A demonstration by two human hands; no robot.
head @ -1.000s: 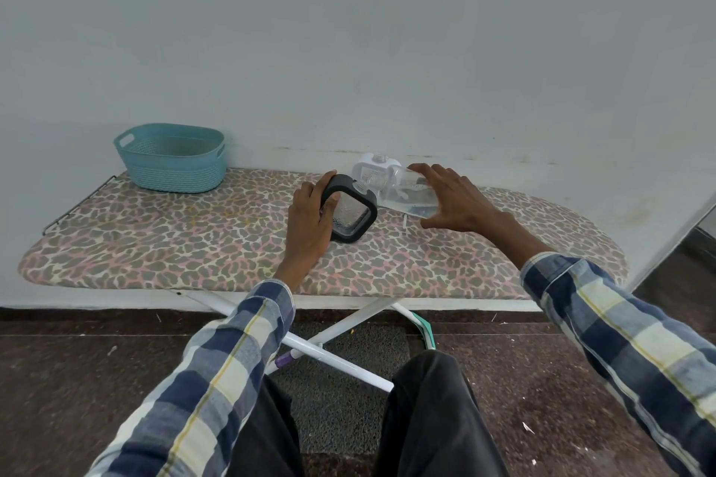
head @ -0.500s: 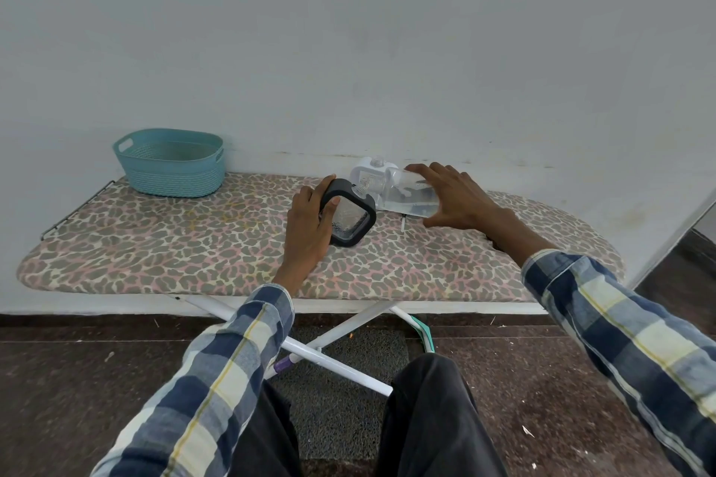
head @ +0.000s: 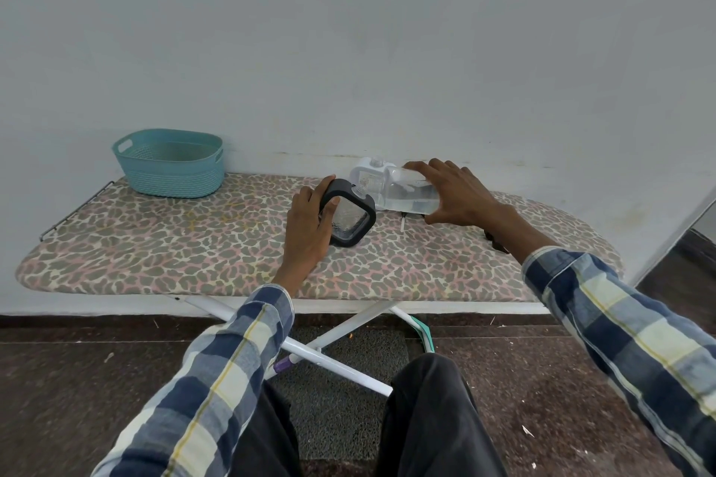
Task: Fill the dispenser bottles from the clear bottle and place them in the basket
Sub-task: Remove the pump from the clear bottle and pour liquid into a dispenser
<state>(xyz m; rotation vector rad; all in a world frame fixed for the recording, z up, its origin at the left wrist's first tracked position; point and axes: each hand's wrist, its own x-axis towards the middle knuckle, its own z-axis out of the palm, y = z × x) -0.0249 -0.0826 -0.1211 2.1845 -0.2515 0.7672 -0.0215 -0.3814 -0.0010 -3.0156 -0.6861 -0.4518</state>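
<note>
Head view: a person sits at an ironing board [head: 162,244] set against a pale wall, both forearms in blue, white and yellow plaid sleeves.
Left hand [head: 310,228]: fingers and thumb curled round the black dispenser bottle [head: 348,219], gripping its left edge and holding it tilted on the board.
Right hand [head: 453,196]: fingers spread over the clear bottle [head: 407,194], thumb under it, holding it on its side with its mouth toward the black bottle's neck.
Dispenser bottles: two. The black one is a rounded square frame with a textured clear face and a small clear threaded neck. The white dispenser bottle [head: 364,176] has the same shape and stands just behind, near the wall.
Clear bottle: one, smooth transparent plastic, liquid lying along its lower side.
Basket [head: 170,163]: one, teal, oval, ribbed plastic with handle slots, on the board's far left, well apart from the bottles.
Board: leopard-print fabric cover, white crossed metal legs.
Small dark items: lying under and right of the clear bottle, too hidden to tell.
</note>
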